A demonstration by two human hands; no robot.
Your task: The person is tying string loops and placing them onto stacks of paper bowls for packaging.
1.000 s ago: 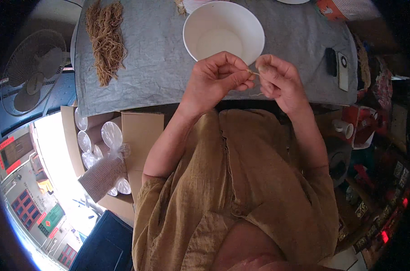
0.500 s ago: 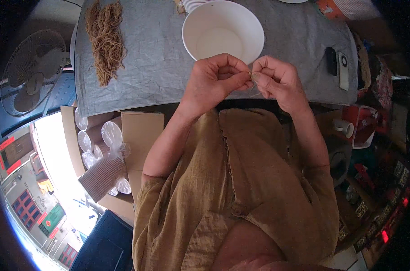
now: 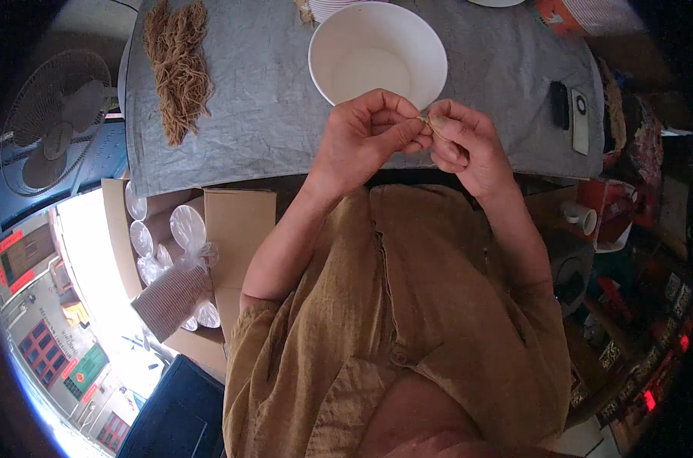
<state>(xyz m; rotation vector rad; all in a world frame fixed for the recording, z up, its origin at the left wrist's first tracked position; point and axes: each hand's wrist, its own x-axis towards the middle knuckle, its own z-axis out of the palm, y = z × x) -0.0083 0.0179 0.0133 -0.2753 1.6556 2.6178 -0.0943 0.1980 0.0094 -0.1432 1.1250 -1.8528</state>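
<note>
In the head view, the left hand (image 3: pixel 365 137) and the right hand (image 3: pixel 465 145) meet just in front of the near rim of a large white paper bowl (image 3: pixel 377 53), which stands on a table covered with grey cloth (image 3: pixel 262 107). Both hands pinch a thin tan strand (image 3: pixel 429 122) that runs across the small gap between them: the left thumb and forefinger are closed together on one end, and the right thumb and forefinger are closed on the other, so the strand lies right at the fingertips of both hands, just below the bowl's near edge and not touching it. The other fingers of each hand are curled in. Well to the left of the bowl, on the same cloth, lies a long bundle of tan fibres (image 3: pixel 178 69). To the right of the bowl, near the table's far side edge, lie a small black device (image 3: pixel 559 104) and a pale flat one (image 3: pixel 581 120) side by side. Below the table, left of the bowl, an open cardboard box (image 3: pixel 235 221) holds clear plastic lids (image 3: pixel 186 227)
</note>
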